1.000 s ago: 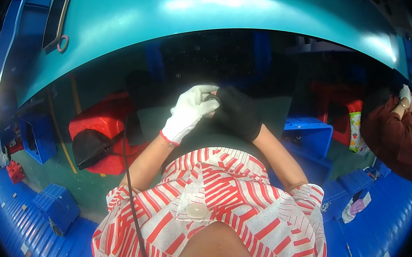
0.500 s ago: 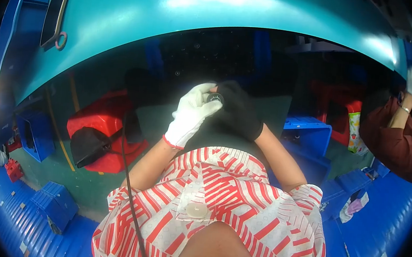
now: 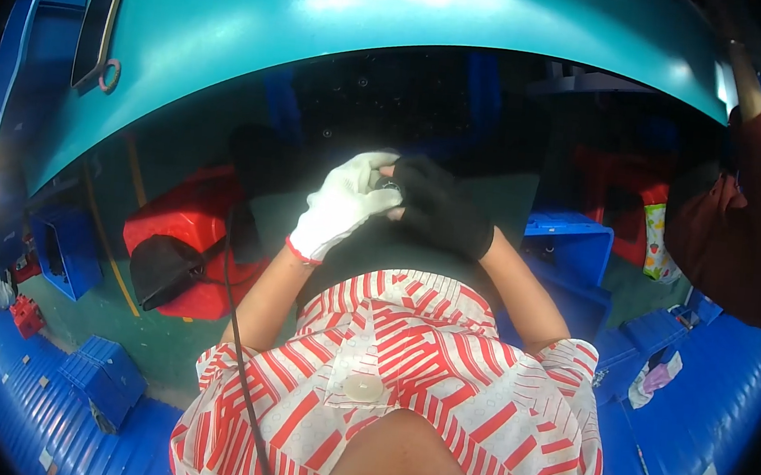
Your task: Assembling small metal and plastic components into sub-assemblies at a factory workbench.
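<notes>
A small round black knob-like part [image 3: 390, 185] with pale markings on its face sits between my two hands, above my lap. My left hand [image 3: 344, 200], in a white glove with a red cuff, is closed with thumb and fingers on its left side. From the right, my right hand [image 3: 438, 203], in a black glove with bare fingertips, closes on the same part. The hands touch each other, and most of the part's rim is hidden by fingers.
A shiny teal table [image 3: 236, 26] curves across the front, with a phone [image 3: 104, 19] and a small ring band [image 3: 109, 75] at its left. Left stands a red stool [image 3: 188, 212] with a black cap [image 3: 163, 271]. Blue crates [image 3: 570, 245] and a co-worker's sleeve [image 3: 734, 232] are at right.
My right hand has closed in around the part, its fingertips now showing beside it. The part has moved slightly left and down. At right, the co-worker's arm has reached farther forward.
</notes>
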Demonstrator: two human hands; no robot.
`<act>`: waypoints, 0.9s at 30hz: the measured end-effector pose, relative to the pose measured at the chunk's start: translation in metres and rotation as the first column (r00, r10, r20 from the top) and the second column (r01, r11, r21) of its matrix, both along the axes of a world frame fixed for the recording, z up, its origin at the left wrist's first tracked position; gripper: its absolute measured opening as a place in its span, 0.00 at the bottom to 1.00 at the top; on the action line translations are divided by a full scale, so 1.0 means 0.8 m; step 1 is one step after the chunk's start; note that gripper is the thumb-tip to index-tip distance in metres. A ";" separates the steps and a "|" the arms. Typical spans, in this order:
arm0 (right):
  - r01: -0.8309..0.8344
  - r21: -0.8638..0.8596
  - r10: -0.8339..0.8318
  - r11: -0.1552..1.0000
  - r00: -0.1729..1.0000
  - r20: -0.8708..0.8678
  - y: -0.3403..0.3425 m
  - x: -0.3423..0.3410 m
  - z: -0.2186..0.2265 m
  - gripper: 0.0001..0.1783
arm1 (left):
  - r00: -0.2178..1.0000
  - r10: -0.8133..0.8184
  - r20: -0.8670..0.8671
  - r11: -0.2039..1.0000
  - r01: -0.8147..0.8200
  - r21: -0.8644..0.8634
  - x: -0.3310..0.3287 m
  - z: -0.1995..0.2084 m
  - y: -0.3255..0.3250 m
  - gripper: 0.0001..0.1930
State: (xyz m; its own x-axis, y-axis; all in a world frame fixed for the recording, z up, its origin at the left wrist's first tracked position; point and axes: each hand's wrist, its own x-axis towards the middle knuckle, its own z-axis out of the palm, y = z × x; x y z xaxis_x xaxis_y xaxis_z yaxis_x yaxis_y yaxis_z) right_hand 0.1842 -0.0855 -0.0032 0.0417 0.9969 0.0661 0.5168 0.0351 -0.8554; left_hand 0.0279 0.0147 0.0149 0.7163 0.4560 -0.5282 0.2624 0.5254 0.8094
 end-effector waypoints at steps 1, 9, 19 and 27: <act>-0.068 0.006 0.067 0.998 0.998 0.002 0.000 0.003 -0.001 0.25 | 1.000 0.001 0.000 1.000 -0.001 0.000 -0.001 -0.002 -0.002 0.27; 0.071 0.116 -0.085 0.991 0.989 0.121 0.008 -0.005 0.003 0.23 | 0.964 0.248 0.093 0.968 -0.242 -0.068 0.005 -0.006 -0.025 0.25; 0.056 0.025 -0.056 0.998 0.998 -0.013 0.004 -0.008 0.010 0.22 | 0.999 0.034 -0.041 0.999 -0.034 0.002 0.000 -0.004 -0.010 0.25; -0.022 0.073 0.026 0.997 0.998 -0.055 0.001 -0.001 0.005 0.23 | 0.998 0.028 0.047 0.996 -0.024 -0.091 -0.007 -0.001 -0.004 0.28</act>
State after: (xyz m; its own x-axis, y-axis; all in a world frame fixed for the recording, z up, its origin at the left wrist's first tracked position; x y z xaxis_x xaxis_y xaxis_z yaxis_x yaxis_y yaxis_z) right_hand 0.1830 -0.0844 0.0007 0.0234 0.9904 0.1366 0.4667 0.1100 -0.8776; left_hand 0.0226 0.0114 0.0142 0.7305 0.4269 -0.5330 0.2092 0.6030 0.7698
